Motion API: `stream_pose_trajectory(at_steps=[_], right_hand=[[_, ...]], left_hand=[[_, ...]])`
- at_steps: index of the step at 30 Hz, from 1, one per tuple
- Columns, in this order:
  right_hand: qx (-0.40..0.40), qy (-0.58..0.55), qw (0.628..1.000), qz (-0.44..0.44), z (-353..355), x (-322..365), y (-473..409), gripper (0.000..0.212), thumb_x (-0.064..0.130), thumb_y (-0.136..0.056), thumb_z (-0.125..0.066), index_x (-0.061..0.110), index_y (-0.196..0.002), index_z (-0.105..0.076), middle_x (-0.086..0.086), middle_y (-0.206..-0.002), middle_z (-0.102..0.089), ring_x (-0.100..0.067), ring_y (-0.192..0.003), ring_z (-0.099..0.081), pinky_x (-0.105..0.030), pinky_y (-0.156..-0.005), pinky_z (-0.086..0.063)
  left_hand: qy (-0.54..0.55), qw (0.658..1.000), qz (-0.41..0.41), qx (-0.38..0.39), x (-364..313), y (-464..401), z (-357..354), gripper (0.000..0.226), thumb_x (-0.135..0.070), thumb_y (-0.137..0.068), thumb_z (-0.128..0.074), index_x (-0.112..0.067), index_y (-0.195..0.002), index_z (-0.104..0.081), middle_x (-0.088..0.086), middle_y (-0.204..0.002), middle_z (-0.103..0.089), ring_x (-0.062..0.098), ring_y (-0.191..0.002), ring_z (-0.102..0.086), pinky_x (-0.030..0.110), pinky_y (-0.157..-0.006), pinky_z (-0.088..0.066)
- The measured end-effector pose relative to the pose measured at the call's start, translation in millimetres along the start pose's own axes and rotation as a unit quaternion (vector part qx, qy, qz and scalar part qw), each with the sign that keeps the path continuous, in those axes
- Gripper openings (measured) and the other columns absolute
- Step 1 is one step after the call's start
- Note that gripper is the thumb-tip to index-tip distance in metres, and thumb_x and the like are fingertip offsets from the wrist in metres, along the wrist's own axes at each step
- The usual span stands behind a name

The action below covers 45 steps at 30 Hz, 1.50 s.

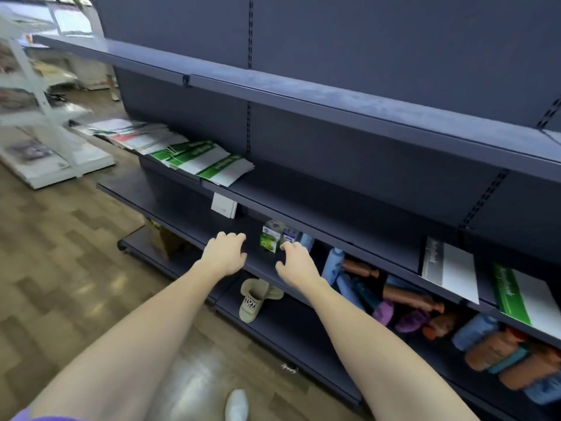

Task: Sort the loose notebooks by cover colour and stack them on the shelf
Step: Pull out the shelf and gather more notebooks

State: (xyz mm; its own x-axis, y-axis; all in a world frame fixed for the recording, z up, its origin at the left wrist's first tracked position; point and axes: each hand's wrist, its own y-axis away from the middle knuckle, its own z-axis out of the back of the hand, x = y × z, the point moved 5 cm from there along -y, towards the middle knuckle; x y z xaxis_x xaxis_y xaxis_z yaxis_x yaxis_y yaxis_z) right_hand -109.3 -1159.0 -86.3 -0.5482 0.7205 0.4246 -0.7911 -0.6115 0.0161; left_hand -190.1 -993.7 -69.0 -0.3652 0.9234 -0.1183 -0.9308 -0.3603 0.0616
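Note:
Several green-and-white notebooks point(209, 164) lie fanned in a loose pile on the dark middle shelf point(334, 208), with red-and-white ones point(136, 136) further left. At the right end of that shelf lie a grey-and-white notebook point(452, 268) and a green-and-white one point(522, 294). My left hand point(226, 253) and my right hand point(296, 262) reach out side by side in front of the lower shelf, fingers loosely curled, holding nothing. Both hands are well below and apart from the notebooks.
Small cartons point(274, 238) stand on the lower shelf just beyond my right hand. Blue, brown and purple bottles point(394, 296) lie along that shelf to the right. A beige slipper point(253, 299) rests on the bottom shelf. A white rack point(39, 117) stands at left.

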Motion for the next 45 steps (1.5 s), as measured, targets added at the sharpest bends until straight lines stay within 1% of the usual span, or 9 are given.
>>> stream_pose_trajectory(at_steps=[6, 11, 19, 26, 29, 32, 36, 42, 45], right_hand=[[-0.034, -0.034, 0.999, 0.011, -9.3, 37.5, -86.5, 0.042, 0.019, -0.095, -0.049, 0.012, -0.136, -0.05, -0.007, -0.135, -0.048, -0.028, -0.126, -0.045, -0.04, -0.101, -0.042], [-0.069, -0.091, 0.993, -0.018, -24.2, 71.8, -166.6, 0.039, 0.022, -0.095, -0.051, 0.015, -0.134, -0.051, -0.005, -0.132, -0.05, -0.025, -0.127, -0.046, -0.042, -0.103, -0.043], [-0.066, -0.107, 0.992, -0.018, -60.3, 116.2, -249.5, 0.035, 0.018, -0.095, -0.052, 0.013, -0.13, -0.054, -0.006, -0.13, -0.051, -0.025, -0.124, -0.047, -0.039, -0.101, -0.043], [-0.032, -0.059, 0.997, -0.028, -71.3, 147.5, -303.7, 0.044, 0.022, -0.095, -0.051, 0.014, -0.138, -0.048, -0.008, -0.138, -0.046, -0.027, -0.129, -0.042, -0.041, -0.105, -0.039], [-0.017, -0.027, 0.999, -0.043, -76.8, 158.5, -328.7, 0.049, 0.025, -0.095, -0.053, 0.014, -0.143, -0.045, -0.009, -0.143, -0.043, -0.03, -0.132, -0.038, -0.042, -0.11, -0.034], [-0.005, 0.001, 0.998, -0.07, -82.1, 165.4, -354.4, 0.053, 0.029, -0.095, -0.053, 0.016, -0.145, -0.043, -0.009, -0.146, -0.042, -0.032, -0.134, -0.036, -0.042, -0.111, -0.032], [0.002, 0.021, 0.995, -0.099, -90.0, 175.9, -382.0, 0.06, 0.038, -0.095, -0.053, 0.027, -0.151, -0.038, -0.008, -0.155, -0.036, -0.033, -0.138, -0.033, -0.042, -0.113, -0.029], [0.062, 0.075, 0.982, -0.163, -103.9, 183.0, -412.3, 0.081, 0.065, -0.091, -0.05, 0.033, -0.158, -0.018, -0.005, -0.167, -0.006, -0.031, -0.153, -0.005, -0.049, -0.124, -0.008], [0.042, 0.094, 0.971, -0.216, -103.1, 174.2, -424.1, 0.083, 0.073, -0.087, -0.043, 0.034, -0.156, -0.019, -0.006, -0.165, -0.013, -0.036, -0.15, -0.015, -0.055, -0.12, -0.017]], left_hand=[[-0.036, 0.999, 0.009, 0.002, 62.0, -64.7, 24.1, 0.048, -0.035, -0.1, -0.048, -0.019, -0.144, -0.041, 0.006, -0.138, -0.052, 0.031, -0.125, -0.044, 0.043, -0.099, -0.04], [-0.063, 0.998, -0.026, 0.009, 107.7, -130.8, 52.7, 0.044, -0.035, -0.099, -0.048, -0.019, -0.139, -0.044, 0.006, -0.137, -0.052, 0.03, -0.124, -0.047, 0.043, -0.097, -0.04], [-0.063, 0.997, -0.014, 0.029, 185.8, -202.7, 54.3, 0.049, -0.035, -0.1, -0.05, -0.017, -0.145, -0.04, 0.008, -0.14, -0.05, 0.032, -0.128, -0.044, 0.046, -0.099, -0.043], [-0.052, 0.998, -0.031, 0.023, 228.9, -248.3, 48.9, 0.048, -0.033, -0.098, -0.05, -0.016, -0.143, -0.04, 0.007, -0.141, -0.048, 0.031, -0.129, -0.042, 0.043, -0.099, -0.041], [-0.052, 0.997, -0.052, 0.018, 242.8, -274.3, 46.8, 0.043, -0.03, -0.098, -0.05, -0.015, -0.138, -0.043, 0.008, -0.139, -0.05, 0.032, -0.127, -0.043, 0.043, -0.099, -0.04], [-0.051, 0.995, -0.08, 0.02, 255.9, -304.7, 46.7, 0.049, -0.032, -0.099, -0.05, -0.014, -0.143, -0.039, 0.01, -0.141, -0.048, 0.033, -0.13, -0.042, 0.044, -0.103, -0.039], [-0.018, 0.991, -0.12, 0.051, 273.2, -342.2, 47.9, 0.057, -0.034, -0.097, -0.054, -0.015, -0.147, -0.036, 0.011, -0.145, -0.045, 0.035, -0.134, -0.036, 0.045, -0.105, -0.039], [-0.017, 0.984, -0.158, 0.084, 296.6, -390.0, 39.8, 0.056, -0.038, -0.099, -0.049, -0.026, -0.152, -0.033, 0.003, -0.156, -0.035, 0.031, -0.141, -0.032, 0.048, -0.107, -0.039], [-0.076, 0.979, -0.174, 0.076, 290.1, -403.2, 39.3, 0.054, -0.042, -0.1, -0.045, -0.039, -0.152, -0.03, 0.003, -0.152, -0.04, 0.034, -0.137, -0.036, 0.05, -0.102, -0.039]])
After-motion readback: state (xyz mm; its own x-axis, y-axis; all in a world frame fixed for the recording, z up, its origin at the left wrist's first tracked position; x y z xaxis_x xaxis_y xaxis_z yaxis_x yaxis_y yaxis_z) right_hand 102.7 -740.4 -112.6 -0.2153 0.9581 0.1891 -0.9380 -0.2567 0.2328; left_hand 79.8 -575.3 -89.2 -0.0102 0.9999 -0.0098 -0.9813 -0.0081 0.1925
